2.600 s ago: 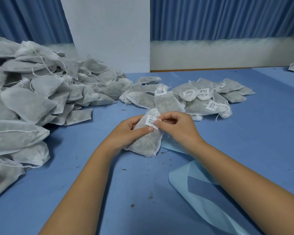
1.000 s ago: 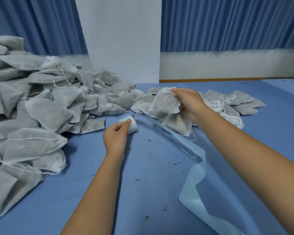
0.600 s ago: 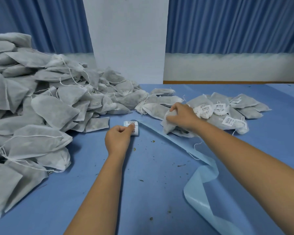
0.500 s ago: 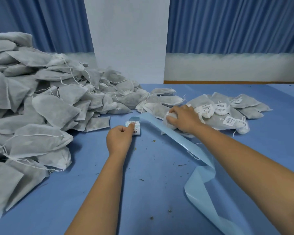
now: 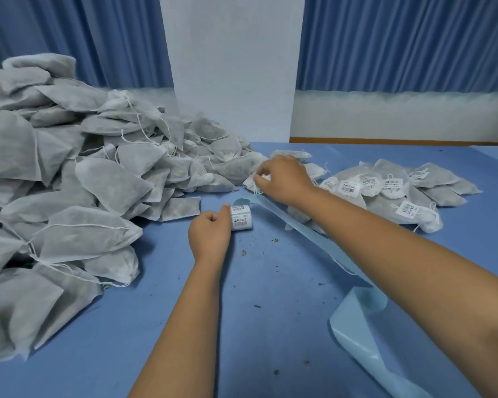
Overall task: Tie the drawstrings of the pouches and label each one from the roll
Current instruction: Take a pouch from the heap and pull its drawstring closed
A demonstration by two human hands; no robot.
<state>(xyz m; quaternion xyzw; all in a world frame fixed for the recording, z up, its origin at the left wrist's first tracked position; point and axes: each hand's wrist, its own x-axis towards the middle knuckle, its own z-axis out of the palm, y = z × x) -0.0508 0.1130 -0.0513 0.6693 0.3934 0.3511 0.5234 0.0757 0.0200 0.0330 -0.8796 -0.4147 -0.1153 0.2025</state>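
My left hand (image 5: 210, 234) grips a small roll of barcode labels (image 5: 241, 217) on the blue table, near its middle. A light blue backing strip (image 5: 314, 234) runs from the roll to the right and curls near the front. My right hand (image 5: 285, 179) reaches past the roll and pinches the white neck of a grey pouch (image 5: 252, 182) at the edge of the heap. A large heap of unlabelled grey drawstring pouches (image 5: 78, 182) fills the left side. Labelled pouches (image 5: 385, 185) lie in a group at the right.
The table (image 5: 256, 297) has a blue cover with small dark crumbs scattered on it. The loose end of the backing strip (image 5: 362, 340) lies curled at the front right. A white pillar (image 5: 230, 67) and blue curtains stand behind the table.
My right hand put the labelled pouch down on the right-hand group, then moved left to a pouch at the heap's edge. My left hand took the label roll and still grips it.
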